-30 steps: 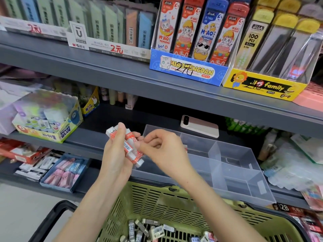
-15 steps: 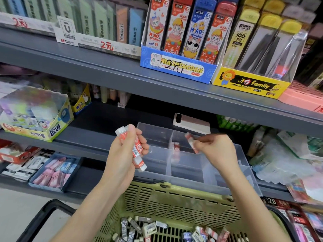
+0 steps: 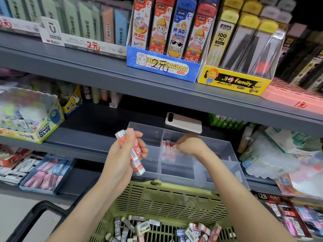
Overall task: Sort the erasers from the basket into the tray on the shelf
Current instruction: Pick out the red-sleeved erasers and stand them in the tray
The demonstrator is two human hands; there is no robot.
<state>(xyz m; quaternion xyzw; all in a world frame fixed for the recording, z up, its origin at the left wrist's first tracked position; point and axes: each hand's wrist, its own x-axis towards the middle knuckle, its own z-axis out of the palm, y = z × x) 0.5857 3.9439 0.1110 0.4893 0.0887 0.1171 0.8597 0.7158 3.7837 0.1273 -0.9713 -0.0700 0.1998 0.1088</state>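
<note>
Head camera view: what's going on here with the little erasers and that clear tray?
A person is sorting erasers at a shop shelf. The left hand grips a bunch of red erasers. The right hand reaches into a back compartment of the clear tray, fingertips at a red eraser there; blur hides whether it is pinched. Mixed erasers lie in the green basket below.

You read "POWER GLUE" on the glue box (image 3: pixel 42 132), "MIAOMENGDAN" on the blue box (image 3: pixel 164 67), "2B" on a grey eraser (image 3: pixel 117 224).
</note>
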